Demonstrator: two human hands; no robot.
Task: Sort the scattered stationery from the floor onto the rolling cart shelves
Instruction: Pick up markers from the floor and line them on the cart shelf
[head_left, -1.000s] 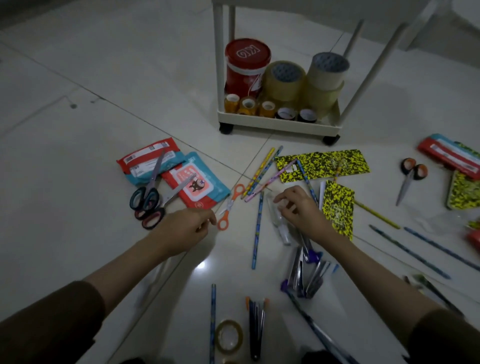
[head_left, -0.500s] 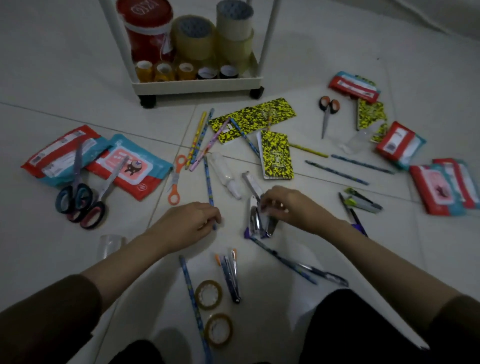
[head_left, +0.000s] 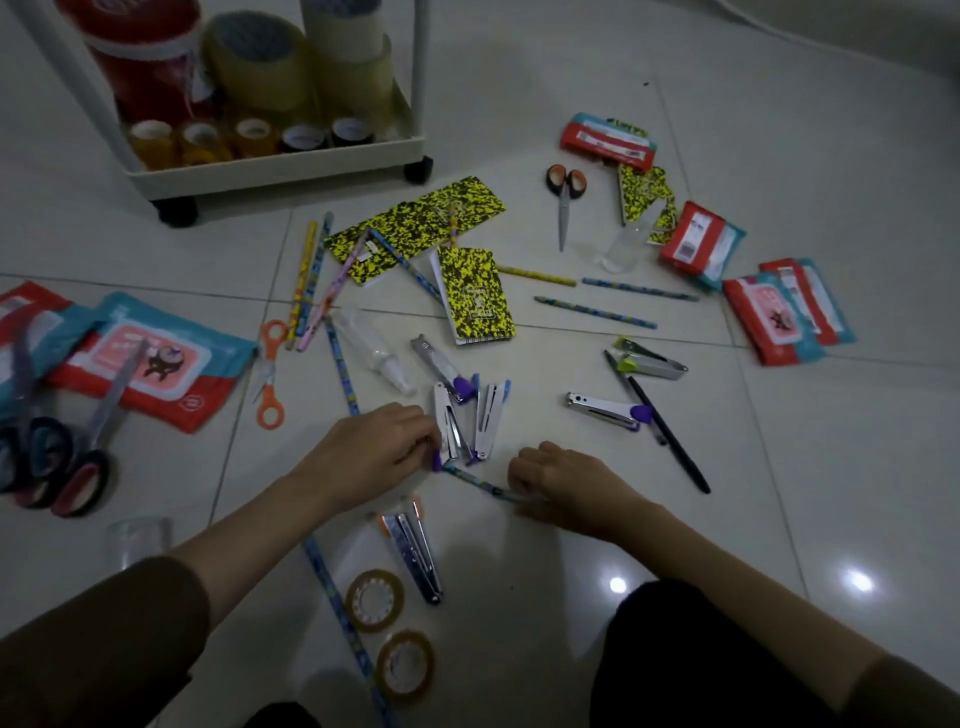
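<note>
A single head-worn view looks steeply down and forward, close over the tiled floor (head_left: 779, 156).

On white-tiled floor: two hands; four speckled yellow-black notebooks (head_left: 475, 293); five wet-wipe packs (head_left: 701, 244); four scissors, incl. one orange-handled pair (head_left: 270, 371); two small tape rings (head_left: 375, 600); roughly seven metal clippers (head_left: 602, 410); about ten pencils (head_left: 595, 312); one dark pen (head_left: 670, 441). On cart shelf (head_left: 280, 169): five small tape rolls, three big rolls, one red tub.
</note>
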